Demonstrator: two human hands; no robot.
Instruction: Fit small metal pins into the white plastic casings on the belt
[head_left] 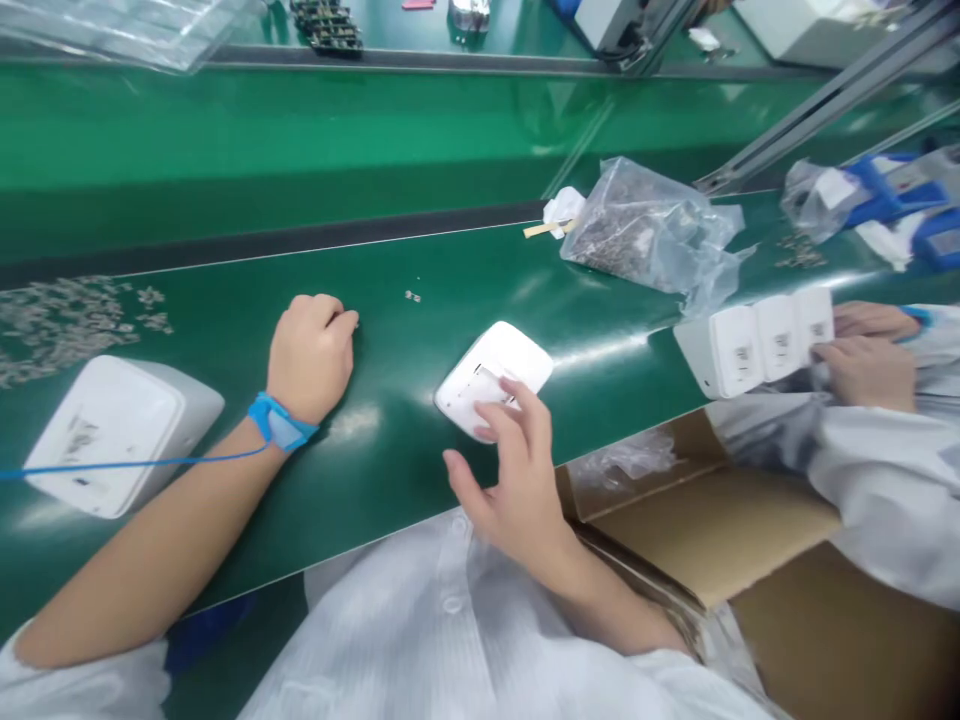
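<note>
A white plastic device (534, 352) with rounded corners lies on the green table in front of me, its printed face up. My right hand (517, 470) is over its near edge, thumb apart, with the fingertips at the face and gripping nothing. To the left, my left hand (315, 350) rests on the table with its fingers curled in; whatever is inside them is hidden. A blue wrist strap (283, 422) with a cord is around that wrist. Two tiny metal parts (412, 296) lie between the hands, farther back. Another white device (112, 425) stands beside my left forearm.
Many small metal parts (67, 320) are spread at the far left. A clear bag of small parts (637, 225) lies at the back right. On the right, a co-worker's hands (870, 360) touch a row of white devices (776, 340). An open cardboard box (697, 530) sits below the table edge.
</note>
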